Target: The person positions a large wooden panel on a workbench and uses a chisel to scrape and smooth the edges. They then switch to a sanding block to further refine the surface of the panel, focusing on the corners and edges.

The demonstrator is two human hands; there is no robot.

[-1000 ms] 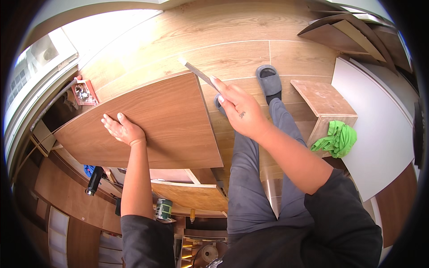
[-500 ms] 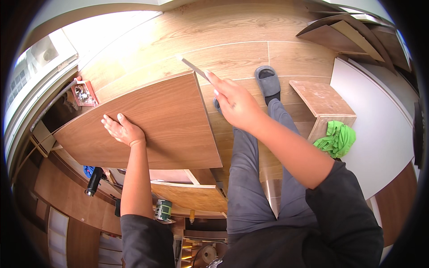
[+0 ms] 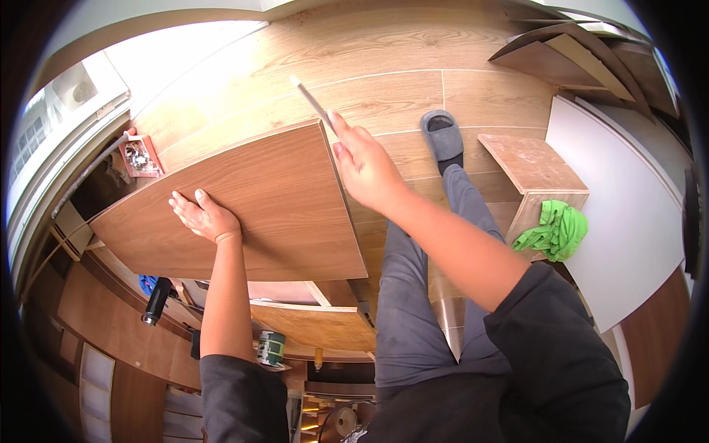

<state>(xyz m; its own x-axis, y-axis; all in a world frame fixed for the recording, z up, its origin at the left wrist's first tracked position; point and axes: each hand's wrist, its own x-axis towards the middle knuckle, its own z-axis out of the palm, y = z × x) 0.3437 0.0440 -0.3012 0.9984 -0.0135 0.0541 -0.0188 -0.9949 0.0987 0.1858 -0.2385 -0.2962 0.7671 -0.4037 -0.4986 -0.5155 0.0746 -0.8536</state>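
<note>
My left hand (image 3: 207, 218) lies flat on a brown wood-grain panel (image 3: 295, 192), fingers stretched and thumb apart. My right hand (image 3: 367, 167) is closed around a narrow, flat grey metal file (image 3: 313, 102), its pale tip pointing up and left beyond the panel's far right corner. The file's rear end is hidden in my fist. My fist hovers beside the panel's right edge; whether the file touches that edge, I cannot tell. Under the panel stands an open wooden cabinet frame (image 3: 314, 325).
A small wooden step (image 3: 532, 162) with a green cloth (image 3: 557, 230) stands on the right, by a white panel (image 3: 613, 199). At far left sits a red box of hardware (image 3: 140, 156). A black cordless tool (image 3: 156, 301) and a green can (image 3: 270, 347) are near the cabinet.
My right hand has shifted left and slightly down along the panel's right edge, and the file now points more steeply away. My left hand has stayed on the panel.
</note>
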